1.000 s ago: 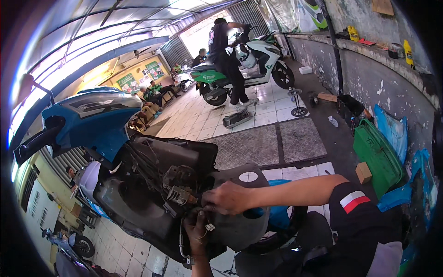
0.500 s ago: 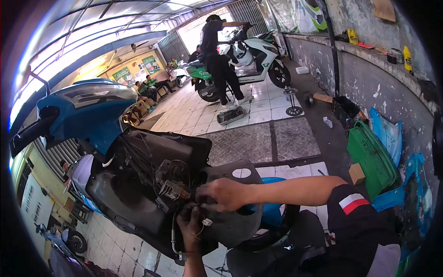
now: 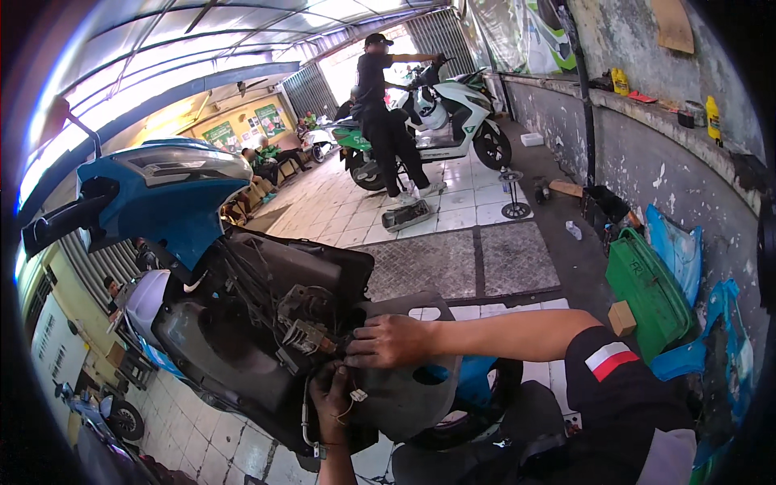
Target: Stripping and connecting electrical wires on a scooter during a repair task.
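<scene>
A partly stripped scooter stands in front of me, with a blue front cowl (image 3: 166, 202) and a dark inner panel (image 3: 218, 343). Beside the exposed metal part with ridges (image 3: 305, 335), my right hand (image 3: 390, 339) has its fingers curled in at the wiring. Just below it, my left hand (image 3: 330, 394) is closed, thumb up, almost touching the right fingertips. What either hand grips is hidden by the fingers. A small white connector (image 3: 358, 395) on thin wires hangs by the left hand. A thin metal pipe (image 3: 305, 416) runs down left of that hand.
A person in dark clothes (image 3: 380, 113) stands at a white and green scooter (image 3: 453, 113). A green plastic bin (image 3: 651, 283), a small cardboard box (image 3: 622, 318) and blue body panels (image 3: 679, 250) lie at right. A metal plate (image 3: 420, 263) covers part of the floor.
My right hand's fingers have turned slightly and curl less tightly over the wiring. The left hand stays at nearly the same spot. The person behind has straightened a little.
</scene>
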{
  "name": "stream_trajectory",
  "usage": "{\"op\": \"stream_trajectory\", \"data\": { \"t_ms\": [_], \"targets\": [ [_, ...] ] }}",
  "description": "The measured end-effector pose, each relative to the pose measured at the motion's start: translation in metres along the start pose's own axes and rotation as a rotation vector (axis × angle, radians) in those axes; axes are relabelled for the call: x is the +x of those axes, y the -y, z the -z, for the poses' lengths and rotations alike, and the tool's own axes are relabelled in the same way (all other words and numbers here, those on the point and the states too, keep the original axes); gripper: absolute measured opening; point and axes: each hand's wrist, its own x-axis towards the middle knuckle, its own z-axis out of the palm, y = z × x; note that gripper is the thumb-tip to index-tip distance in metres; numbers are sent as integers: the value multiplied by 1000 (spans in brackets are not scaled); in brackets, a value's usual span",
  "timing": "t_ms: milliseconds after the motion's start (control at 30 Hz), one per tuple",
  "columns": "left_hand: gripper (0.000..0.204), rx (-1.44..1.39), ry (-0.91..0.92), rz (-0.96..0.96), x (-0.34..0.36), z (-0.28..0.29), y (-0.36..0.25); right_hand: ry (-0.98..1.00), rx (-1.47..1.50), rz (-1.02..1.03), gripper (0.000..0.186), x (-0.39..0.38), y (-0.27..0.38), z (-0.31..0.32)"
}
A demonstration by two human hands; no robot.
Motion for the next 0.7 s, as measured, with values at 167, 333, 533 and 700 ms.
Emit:
{"op": "stream_trajectory", "data": {
  "t_ms": [167,333,533,700],
  "targets": [
    [13,5,7,11,5,1,-4,2,-37,48,34,3,-10,0],
    [16,3,-41,6,1,-4,-10,79,26,-91,29,3,-1,-14],
    [11,82,-37,-22,-9,-8,-8,163,436,-677,26,0,29,-23],
    [8,-14,-71,51,-7,-10,-2,-52,872,-779,26,-16,28,-41]
  ]
}}
